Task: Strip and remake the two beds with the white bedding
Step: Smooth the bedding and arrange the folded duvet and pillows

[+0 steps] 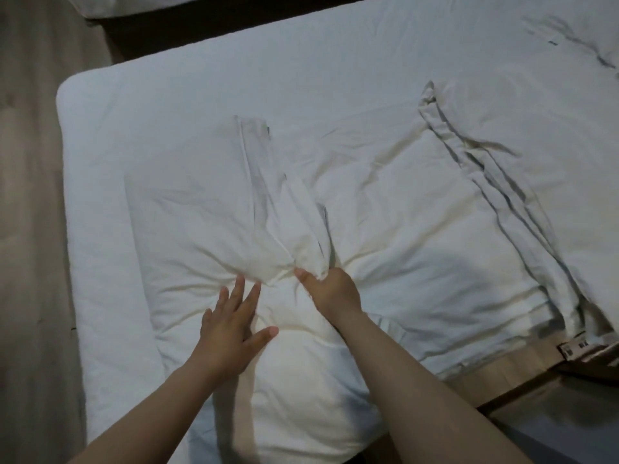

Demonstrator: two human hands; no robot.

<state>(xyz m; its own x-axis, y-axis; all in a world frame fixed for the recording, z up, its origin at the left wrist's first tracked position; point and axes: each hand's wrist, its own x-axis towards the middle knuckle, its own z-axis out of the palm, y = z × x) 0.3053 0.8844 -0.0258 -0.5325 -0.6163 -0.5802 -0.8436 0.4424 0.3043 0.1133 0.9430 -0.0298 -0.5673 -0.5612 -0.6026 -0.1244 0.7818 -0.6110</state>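
Note:
A white mattress (110,135) fills most of the head view. On it lies a plump white pillow (207,229) in a loose white pillowcase, whose bunched open end (301,226) runs up its middle. My right hand (331,289) is shut on that bunched cloth near the pillow's centre. Just to its left, my left hand (231,319) rests flat on the pillow, fingers spread, holding nothing. A second white pillow or folded bedding (418,236) lies to the right, with a pleated hem (495,195) along its far side.
Wooden floor (30,229) runs along the left of the bed. The corner of a second bed (110,5) shows at the top left across a dark gap. A light wooden ledge (522,363) with a small label stands at the lower right.

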